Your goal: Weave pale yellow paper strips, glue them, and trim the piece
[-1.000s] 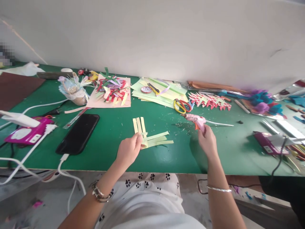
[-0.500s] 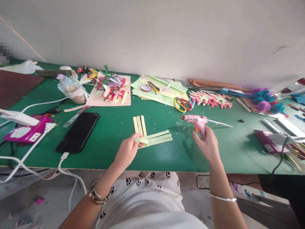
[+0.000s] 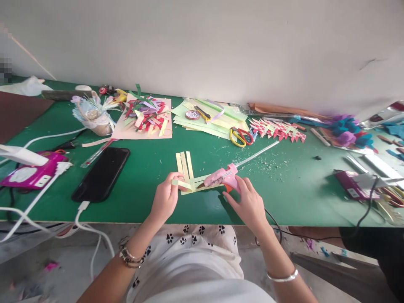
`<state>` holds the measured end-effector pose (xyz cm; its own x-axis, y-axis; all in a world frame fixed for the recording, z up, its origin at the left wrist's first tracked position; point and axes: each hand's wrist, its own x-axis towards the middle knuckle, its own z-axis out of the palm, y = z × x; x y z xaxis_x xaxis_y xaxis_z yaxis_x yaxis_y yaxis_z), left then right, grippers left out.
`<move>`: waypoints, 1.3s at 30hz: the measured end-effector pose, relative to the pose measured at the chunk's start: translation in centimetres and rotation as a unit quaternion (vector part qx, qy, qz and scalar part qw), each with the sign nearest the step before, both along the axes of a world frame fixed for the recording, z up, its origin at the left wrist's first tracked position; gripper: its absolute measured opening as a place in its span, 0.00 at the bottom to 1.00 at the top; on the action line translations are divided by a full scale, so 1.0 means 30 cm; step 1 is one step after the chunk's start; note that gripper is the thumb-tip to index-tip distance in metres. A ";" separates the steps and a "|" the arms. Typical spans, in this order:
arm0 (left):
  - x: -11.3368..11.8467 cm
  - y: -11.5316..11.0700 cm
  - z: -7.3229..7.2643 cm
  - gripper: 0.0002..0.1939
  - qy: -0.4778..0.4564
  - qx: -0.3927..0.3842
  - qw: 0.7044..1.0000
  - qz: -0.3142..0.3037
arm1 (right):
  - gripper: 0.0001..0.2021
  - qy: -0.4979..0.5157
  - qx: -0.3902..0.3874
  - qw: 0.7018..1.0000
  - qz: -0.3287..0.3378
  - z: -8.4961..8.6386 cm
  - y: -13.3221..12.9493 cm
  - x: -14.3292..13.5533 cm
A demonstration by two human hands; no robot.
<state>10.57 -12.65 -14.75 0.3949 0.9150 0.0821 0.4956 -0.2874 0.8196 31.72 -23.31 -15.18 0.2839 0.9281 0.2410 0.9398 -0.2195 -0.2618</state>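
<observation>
Seen from my remote station through the head camera, left to right. At far left a magenta power strip sits on the green tabletop, and a dark phone lies between it and the working area. Next, my left hand pinches the pale paper strips at their lower left corner, between thumb and fingers. From this pinch, one group of strips runs away from me toward the wall, and another extends to the right; a short end folds back over the fingertips. The strips' junction thus lies just to the right of the left grip. Over the rightward group, the pink glue gun points its nozzle down and left; whether the tip touches the paper I cannot tell. My right hand is wrapped around the gun's handle, with the thumb standing off from it, and lies to the right of the strips. A clear glue stick projects from the gun's rear. Beyond the gun rest scissors; farther right lies a red-and-white woven paper piece.
</observation>
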 end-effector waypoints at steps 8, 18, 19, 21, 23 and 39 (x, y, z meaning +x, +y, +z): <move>-0.002 0.001 -0.004 0.20 -0.005 -0.009 1.000 0.009 | 0.18 -0.036 -0.012 0.999 0.037 -0.007 0.017 -0.032; -0.004 -0.002 -0.004 0.21 -0.002 -0.020 1.000 0.016 | 0.15 -0.063 -0.018 0.997 0.042 0.006 0.010 -0.026; -0.004 -0.002 -0.003 0.21 -0.003 -0.021 1.000 0.017 | 0.15 -0.066 -0.018 0.997 0.040 0.006 0.009 -0.025; -0.004 -0.002 -0.003 0.22 -0.006 -0.021 1.000 0.017 | 0.15 -0.070 -0.016 0.997 0.036 0.006 0.007 -0.021; -0.005 -0.001 -0.005 0.22 -0.007 -0.020 1.000 0.016 | 0.15 -0.074 -0.015 0.997 0.032 0.009 0.005 -0.015; -0.004 -0.001 -0.006 0.20 -0.005 -0.026 1.000 0.015 | 0.15 -0.092 -0.044 0.995 -0.005 0.021 -0.033 0.052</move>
